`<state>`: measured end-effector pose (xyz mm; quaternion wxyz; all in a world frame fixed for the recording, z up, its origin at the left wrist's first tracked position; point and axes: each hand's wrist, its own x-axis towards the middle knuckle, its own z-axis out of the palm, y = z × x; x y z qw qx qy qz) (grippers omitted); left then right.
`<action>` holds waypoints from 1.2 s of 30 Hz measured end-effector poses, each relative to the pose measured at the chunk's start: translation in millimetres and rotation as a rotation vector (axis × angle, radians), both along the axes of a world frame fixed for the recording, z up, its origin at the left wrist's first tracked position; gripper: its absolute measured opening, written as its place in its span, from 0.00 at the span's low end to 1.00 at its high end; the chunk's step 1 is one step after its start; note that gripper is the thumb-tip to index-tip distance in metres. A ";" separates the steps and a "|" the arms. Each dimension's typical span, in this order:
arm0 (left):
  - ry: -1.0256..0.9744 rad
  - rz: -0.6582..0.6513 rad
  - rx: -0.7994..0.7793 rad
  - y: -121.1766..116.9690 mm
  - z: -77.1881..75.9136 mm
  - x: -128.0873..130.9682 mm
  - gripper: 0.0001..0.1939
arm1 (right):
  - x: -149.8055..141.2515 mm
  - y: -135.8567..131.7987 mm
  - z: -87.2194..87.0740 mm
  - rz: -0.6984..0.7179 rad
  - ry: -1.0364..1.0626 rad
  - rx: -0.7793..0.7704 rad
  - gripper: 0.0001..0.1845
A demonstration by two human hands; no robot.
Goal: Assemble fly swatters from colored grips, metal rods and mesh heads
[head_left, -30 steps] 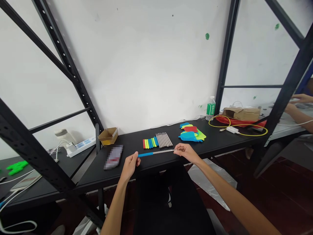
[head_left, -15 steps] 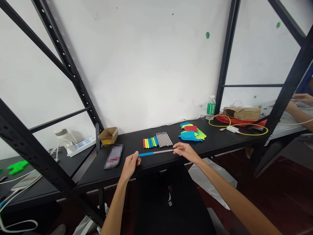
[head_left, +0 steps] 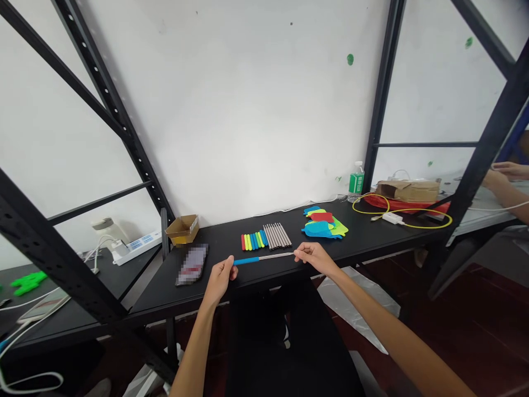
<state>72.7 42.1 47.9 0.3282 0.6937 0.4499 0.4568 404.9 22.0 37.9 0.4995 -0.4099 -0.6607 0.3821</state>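
My left hand [head_left: 221, 277] is closed round the end of a blue handle [head_left: 246, 261]. A thin grey rod [head_left: 276, 256] runs from that handle to the right, held level above the front of the black table [head_left: 165, 300]. My right hand [head_left: 316, 257] pinches the rod's far tip between thumb and fingers. Just behind lies a neat row of coloured handles [head_left: 254, 240] in red, yellow, green and blue. Beside them, to the right, several grey rods [head_left: 278, 236] lie side by side. Farther right is a loose pile of flat blue, yellow and red pieces [head_left: 322, 229].
A small cardboard box [head_left: 182, 229] and a blurred phone [head_left: 192, 264] are at the left. At the right stand a water bottle [head_left: 356, 182], a yellow cable [head_left: 430, 226] and a brown carton [head_left: 408, 191]. Black shelf posts [head_left: 142, 160] flank the table. Another person's hand [head_left: 510, 170] shows far right.
My right hand's fingers have closed nearer together at the rod's tip and shifted very slightly right. My left hand stays on the blue handle.
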 end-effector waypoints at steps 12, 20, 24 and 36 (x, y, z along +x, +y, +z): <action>0.000 0.000 0.002 0.9 -0.8 0.1 0.28 | 1.5 -0.4 0.0 0.037 0.038 -0.001 0.18; -0.051 -0.014 -0.015 1.1 -1.7 -0.1 0.26 | 0.0 1.0 -0.7 0.013 0.011 -0.012 0.17; -0.054 -0.020 -0.007 2.7 -4.1 -1.2 0.26 | -0.7 -1.1 1.7 0.023 0.011 -0.014 0.18; -0.034 -0.018 -0.003 0.2 -0.2 -0.2 0.26 | 1.6 -0.2 -0.3 0.048 0.023 -0.008 0.16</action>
